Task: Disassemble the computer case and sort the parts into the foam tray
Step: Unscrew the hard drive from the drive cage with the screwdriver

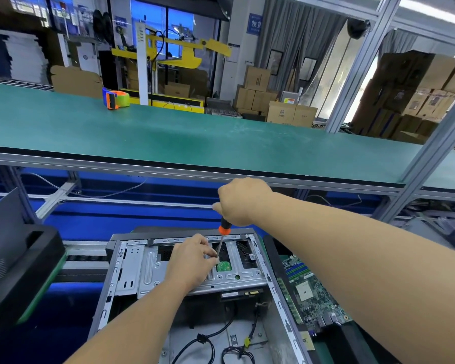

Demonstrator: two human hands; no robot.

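Observation:
An open grey computer case (121, 271) lies in front of me with its metal drive bracket (153, 269) across the top half. My right hand (241, 202) grips the orange and black handle of a screwdriver (222, 237), held upright with its tip down on the bracket. My left hand (192, 258) rests on the bracket and its fingertips pinch the shaft near the tip. A small green circuit board (224, 266) shows through a bracket opening just below the tip. Loose black cables (208, 342) lie in the case bottom.
A removed motherboard (313, 292) lies to the right of the case. A black foam tray (19, 264) stands at the left. Behind runs a long green bench (195, 137) with an orange tape dispenser (116, 99). An aluminium post (436, 143) rises at the right.

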